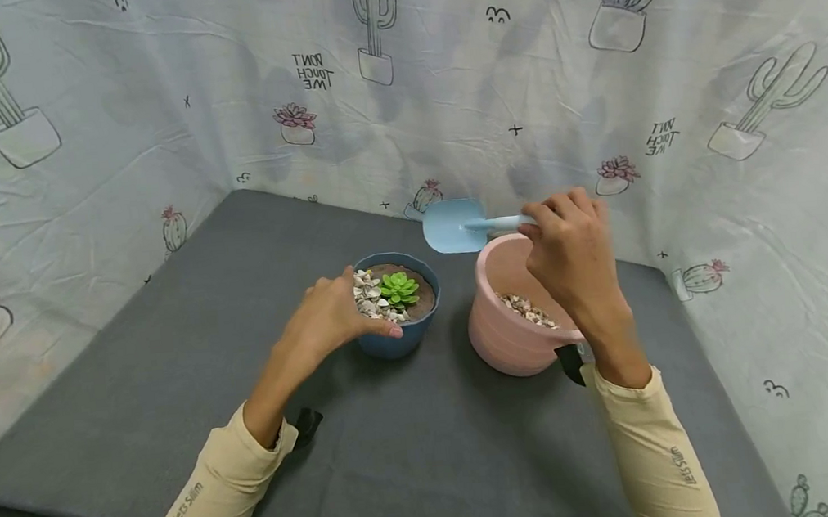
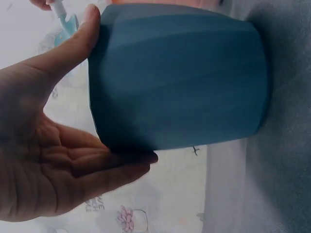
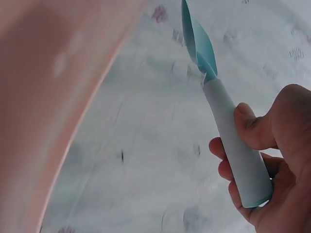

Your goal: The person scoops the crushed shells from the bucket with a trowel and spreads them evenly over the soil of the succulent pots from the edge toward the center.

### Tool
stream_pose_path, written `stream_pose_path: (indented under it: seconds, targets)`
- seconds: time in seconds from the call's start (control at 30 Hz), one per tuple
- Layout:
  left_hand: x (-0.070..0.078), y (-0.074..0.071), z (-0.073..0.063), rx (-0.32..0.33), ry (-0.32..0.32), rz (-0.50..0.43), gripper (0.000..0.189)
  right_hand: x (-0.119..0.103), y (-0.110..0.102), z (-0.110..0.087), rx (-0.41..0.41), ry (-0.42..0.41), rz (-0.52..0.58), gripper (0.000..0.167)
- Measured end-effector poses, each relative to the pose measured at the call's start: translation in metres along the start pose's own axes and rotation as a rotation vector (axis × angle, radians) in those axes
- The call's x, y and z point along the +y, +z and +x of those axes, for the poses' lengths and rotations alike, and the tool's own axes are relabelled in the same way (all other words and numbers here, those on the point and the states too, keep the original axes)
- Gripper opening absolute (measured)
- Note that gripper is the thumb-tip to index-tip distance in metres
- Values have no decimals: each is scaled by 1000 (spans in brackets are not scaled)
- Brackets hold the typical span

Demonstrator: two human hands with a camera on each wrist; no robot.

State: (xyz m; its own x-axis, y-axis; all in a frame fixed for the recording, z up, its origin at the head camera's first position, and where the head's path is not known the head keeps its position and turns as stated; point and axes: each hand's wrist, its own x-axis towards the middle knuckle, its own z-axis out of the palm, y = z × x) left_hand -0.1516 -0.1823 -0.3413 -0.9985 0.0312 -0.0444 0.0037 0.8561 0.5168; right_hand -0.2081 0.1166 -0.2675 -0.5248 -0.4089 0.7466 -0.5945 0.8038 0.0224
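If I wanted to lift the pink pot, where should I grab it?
Probably the near rim of the pink pot, from the front: it stands upright, widening toward the top, and that edge is bare, while the right hand blocks its right side in the head view.

The right fingers (image 1: pixel 556 207) partly hide the trowel (image 1: pixel 453 226) in the head view.

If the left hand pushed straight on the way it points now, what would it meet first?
Most likely the blue pot: it stands straight ahead of the left hand, between thumb and fingers. The palm looks a little short of it, though depth there is hard to judge.
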Motion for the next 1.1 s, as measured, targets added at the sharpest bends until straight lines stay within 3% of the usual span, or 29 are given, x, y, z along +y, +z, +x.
stream_pose_path:
  seconds: [0.17,0.27,0.43,0.57,0.67,0.77,0.9,1.1]
  targets:
    - [8,7,-8,60,-24,14,131,30,-19,-22,1,97,0,11]
    - [15,9,-8,85,2,66,135,48,-31,-37,-20,129,-39,12]
    - [48,2,5,69,196,93,127,69,-37,-51,-128,90,-176,15]
    - [86,7,15,-19,339,40,109,75,-26,-53,-229,-7,-266,11]
    - [103,22,25,-61,420,-18,100,75,-13,-51,-299,-60,-332,11]
    - [110,38,33,-57,486,-72,94,72,3,-50,-387,-80,-385,14]
    - [112,52,36,-6,499,-93,79,70,22,-53,-503,-96,-386,13]
    - [115,59,38,38,508,-108,49,72,29,-57,-562,-77,-351,17]
